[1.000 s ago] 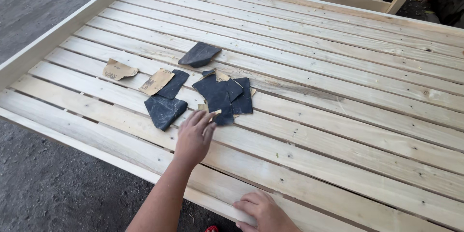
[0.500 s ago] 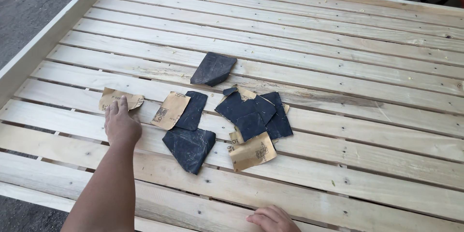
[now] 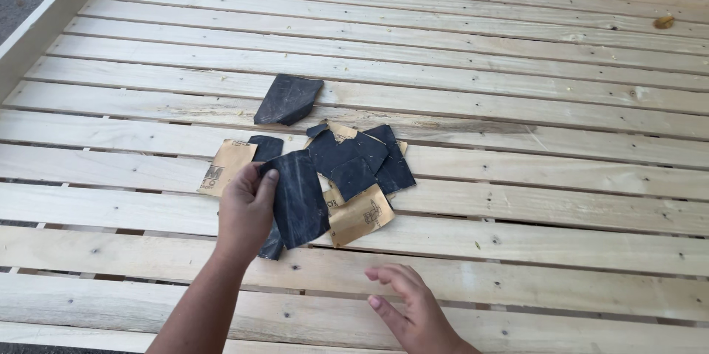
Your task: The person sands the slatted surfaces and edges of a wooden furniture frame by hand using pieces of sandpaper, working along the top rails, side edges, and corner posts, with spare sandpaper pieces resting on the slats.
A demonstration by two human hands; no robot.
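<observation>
Slatted frame [image 3: 517, 103] of pale wooden boards, narrow gaps between them. Lying on it: a lone dark sandpaper piece [image 3: 288, 99]; just below and right of that piece, a cluster of overlapping dark scraps [image 3: 358, 158]; tan-backed pieces [image 3: 227, 166] at the cluster's left and lower edges.

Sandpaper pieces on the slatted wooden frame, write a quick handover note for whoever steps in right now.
Left hand: grip on a dark sandpaper piece, lifted off the slats.
Right hand: open, empty, hovering over the near slats.
Other sandpaper: a dark scrap lies apart higher up; an overlapping dark pile, a tan-backed piece and another tan one lie mid-frame.
Done: one piece picked up.
Left: the rest lie loose on the slatted wooden frame.
</observation>
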